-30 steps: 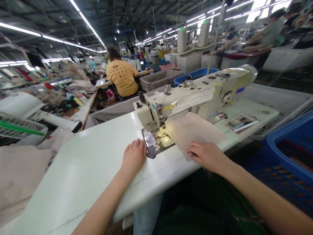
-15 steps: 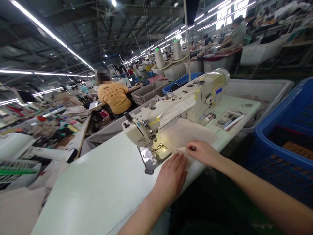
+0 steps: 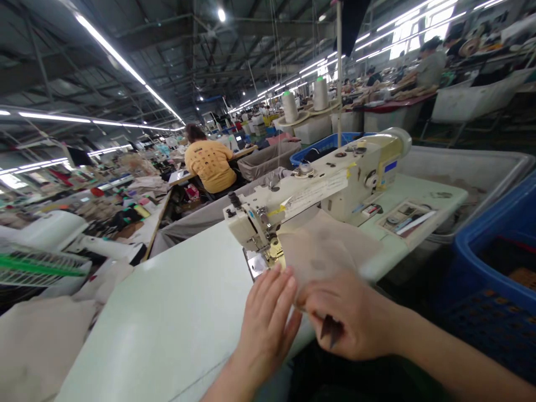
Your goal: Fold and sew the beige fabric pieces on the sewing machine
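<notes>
Fabric piece [image 3: 322, 251] lies at frame centre on the worktop [image 3: 176, 312], under the sewing machine [image 3: 318, 184]. Your right hand [image 3: 355, 318] pinches its near edge, grip closed, a small dark tool tucked in the palm. Your left hand [image 3: 268, 318] rests flat, fingers spread. Step: aligning the edge; next, feed it squarely to the needle.

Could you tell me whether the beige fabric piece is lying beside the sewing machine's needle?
Yes, the beige fabric piece lies under the cream sewing machine, beside its needle.

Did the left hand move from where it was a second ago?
Yes. The left hand has slid right along the white table, from left of the sewing machine's needle plate to just in front of it, meeting the right hand at the beige fabric.
</notes>
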`<state>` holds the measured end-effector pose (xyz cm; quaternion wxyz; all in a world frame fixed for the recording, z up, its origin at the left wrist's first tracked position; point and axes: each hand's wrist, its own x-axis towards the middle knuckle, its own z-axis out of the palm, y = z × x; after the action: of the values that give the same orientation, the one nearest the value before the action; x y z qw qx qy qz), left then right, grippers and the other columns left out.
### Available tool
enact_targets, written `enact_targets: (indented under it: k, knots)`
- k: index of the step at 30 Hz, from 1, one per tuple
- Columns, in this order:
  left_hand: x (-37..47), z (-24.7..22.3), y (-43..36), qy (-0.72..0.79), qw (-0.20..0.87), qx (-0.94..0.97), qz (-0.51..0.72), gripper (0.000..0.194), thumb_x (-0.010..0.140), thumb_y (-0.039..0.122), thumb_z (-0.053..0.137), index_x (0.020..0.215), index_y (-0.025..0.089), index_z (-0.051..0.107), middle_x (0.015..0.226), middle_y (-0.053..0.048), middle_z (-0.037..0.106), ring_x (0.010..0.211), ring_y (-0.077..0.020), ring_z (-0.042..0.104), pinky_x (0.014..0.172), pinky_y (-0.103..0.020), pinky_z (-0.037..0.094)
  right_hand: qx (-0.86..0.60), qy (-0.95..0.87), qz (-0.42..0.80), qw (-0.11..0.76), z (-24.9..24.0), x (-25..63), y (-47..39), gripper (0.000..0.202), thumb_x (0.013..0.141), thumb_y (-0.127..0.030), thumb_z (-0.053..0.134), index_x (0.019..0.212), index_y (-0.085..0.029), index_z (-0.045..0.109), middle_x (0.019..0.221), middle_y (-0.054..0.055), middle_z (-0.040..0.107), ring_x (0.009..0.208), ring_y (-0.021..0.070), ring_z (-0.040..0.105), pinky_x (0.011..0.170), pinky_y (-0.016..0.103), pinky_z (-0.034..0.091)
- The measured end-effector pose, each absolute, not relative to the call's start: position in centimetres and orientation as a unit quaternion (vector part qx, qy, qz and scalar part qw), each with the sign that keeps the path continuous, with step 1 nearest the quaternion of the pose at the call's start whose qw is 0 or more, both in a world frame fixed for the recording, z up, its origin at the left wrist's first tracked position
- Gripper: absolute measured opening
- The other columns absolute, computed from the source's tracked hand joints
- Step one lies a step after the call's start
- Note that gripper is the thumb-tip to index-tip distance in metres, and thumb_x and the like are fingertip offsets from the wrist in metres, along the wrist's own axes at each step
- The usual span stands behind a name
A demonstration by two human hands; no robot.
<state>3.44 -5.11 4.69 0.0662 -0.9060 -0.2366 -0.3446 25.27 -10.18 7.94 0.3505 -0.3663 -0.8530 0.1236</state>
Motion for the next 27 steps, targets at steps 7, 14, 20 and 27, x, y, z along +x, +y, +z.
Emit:
enact_targets:
  k: [7, 14, 20, 27]
  knots:
    - [-3.3, 3.9, -6.4, -0.247, -0.065, -0.956, -0.147, 0.037, 0.091, 0.010, 0.043, 0.116, 0.021, 0.067, 0.089, -0.007, 0.070, 0.087, -0.0208, 0.068, 0.097, -0.045, 0.056, -0.361, -0.835, 0.204, 0.362, 4.1, 21.7, -10.1, 0.007, 0.091, -0.024, 0.060, 0.090, -0.022, 0.066, 0.097, 0.004, 0.076, 0.084, 0.0160, 0.070, 0.076, 0.025, 0.053]
    - [-9.1, 3.1, -7.3, -0.360, -0.110, -0.899, -0.224, 0.033, 0.094, 0.014, 0.046, 0.114, 0.023, 0.071, 0.106, -0.009, 0.072, 0.094, -0.0197, 0.070, 0.083, -0.032, 0.061, -0.510, -0.790, 0.113, 0.320, 0.0, 26.5, -8.0, 0.017, 0.094, -0.028, 0.058, 0.099, -0.025, 0.074, 0.129, 0.006, 0.071, 0.115, 0.0250, 0.067, 0.097, 0.042, 0.055]
    - [-9.7, 3.1, -7.7, -0.414, -0.165, -0.865, -0.232, 0.026, 0.100, 0.022, 0.044, 0.108, 0.021, 0.069, 0.117, -0.009, 0.069, 0.108, -0.0198, 0.067, 0.095, -0.034, 0.057, -0.544, -0.789, 0.059, 0.278, -1.1, 32.8, -4.1, 0.031, 0.085, -0.016, 0.050, 0.100, -0.027, 0.075, 0.123, 0.003, 0.073, 0.111, 0.0246, 0.068, 0.094, 0.044, 0.055]
    - [-8.9, 3.0, -7.7, -0.482, -0.182, -0.816, -0.263, 0.026, 0.101, 0.033, 0.044, 0.100, 0.020, 0.067, 0.100, -0.006, 0.073, 0.093, -0.0191, 0.069, 0.087, -0.033, 0.058, -0.503, -0.693, 0.327, 0.400, 1.9, 28.9, -6.6, 0.044, 0.086, -0.047, 0.062, 0.123, -0.025, 0.069, 0.122, 0.010, 0.073, 0.100, 0.0281, 0.070, 0.065, 0.033, 0.056]
